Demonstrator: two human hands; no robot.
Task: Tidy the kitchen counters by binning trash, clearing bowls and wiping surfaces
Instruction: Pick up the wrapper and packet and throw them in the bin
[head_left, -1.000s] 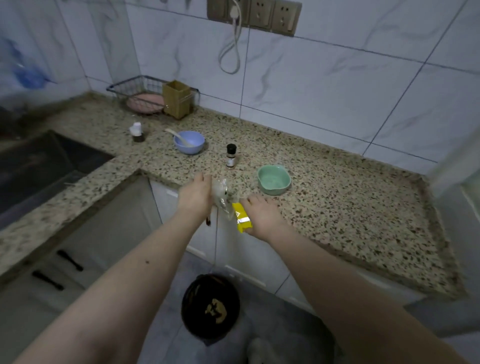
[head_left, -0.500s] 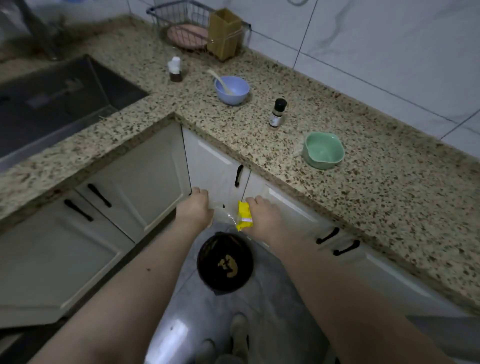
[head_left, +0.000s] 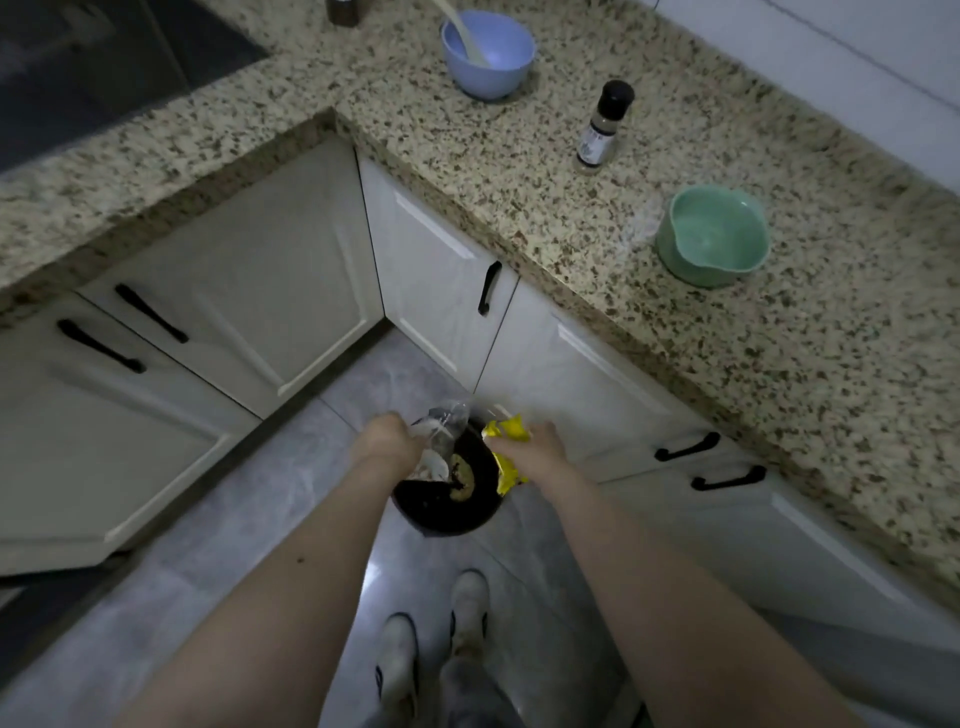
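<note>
A black round bin (head_left: 441, 512) stands on the grey floor below the counter corner, with some rubbish inside. Over its rim my left hand (head_left: 387, 439) grips a crumpled clear plastic wrapper (head_left: 441, 426). My right hand (head_left: 540, 449) grips a yellow wrapper (head_left: 506, 431), part of which hangs down at the bin's right edge. On the granite counter (head_left: 571, 218) stand a blue bowl (head_left: 488, 52) with a pale spoon in it and a green bowl (head_left: 711, 236).
A small spice bottle (head_left: 602, 130) with a black cap stands between the two bowls. A dark sink (head_left: 104, 67) lies at the top left. White cabinet doors with black handles (head_left: 488, 288) run under the counter. My feet (head_left: 431, 644) are just behind the bin.
Both hands have come down from the counter edge to the bin's mouth, carrying the clear and yellow wrappers. The view has tilted down toward the floor.
</note>
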